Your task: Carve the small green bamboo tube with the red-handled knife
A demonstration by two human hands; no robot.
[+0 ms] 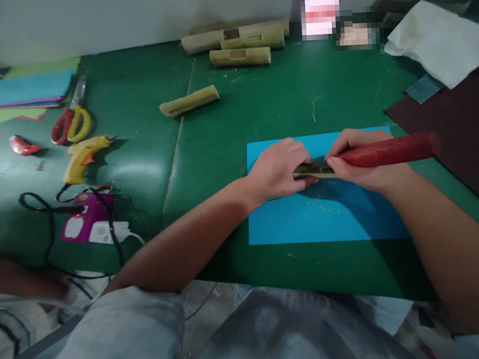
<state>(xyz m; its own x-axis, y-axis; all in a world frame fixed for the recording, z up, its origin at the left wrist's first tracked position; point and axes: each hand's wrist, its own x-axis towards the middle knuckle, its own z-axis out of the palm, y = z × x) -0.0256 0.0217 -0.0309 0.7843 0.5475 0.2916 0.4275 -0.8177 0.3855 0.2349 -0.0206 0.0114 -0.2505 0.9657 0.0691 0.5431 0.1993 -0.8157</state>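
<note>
My left hand (284, 167) grips one end of a bamboo piece (312, 171), holding it down over a blue sheet (274, 226). In my right hand (357, 162) is a knife with a thick red handle (394, 149). The handle points to the right, and the thin blade meets the bamboo, mostly hidden by my fingers. Small pale shavings (327, 208) lie scattered on the sheet below the bamboo.
Cut bamboo tubes (241, 57) lie at the back, with another tube (189, 102) nearer. On the left are scissors (71, 124), a yellow glue gun (81, 158), a purple power strip (90, 206) with cables and coloured paper (21, 89). White tissue (441, 40) covers the right corner.
</note>
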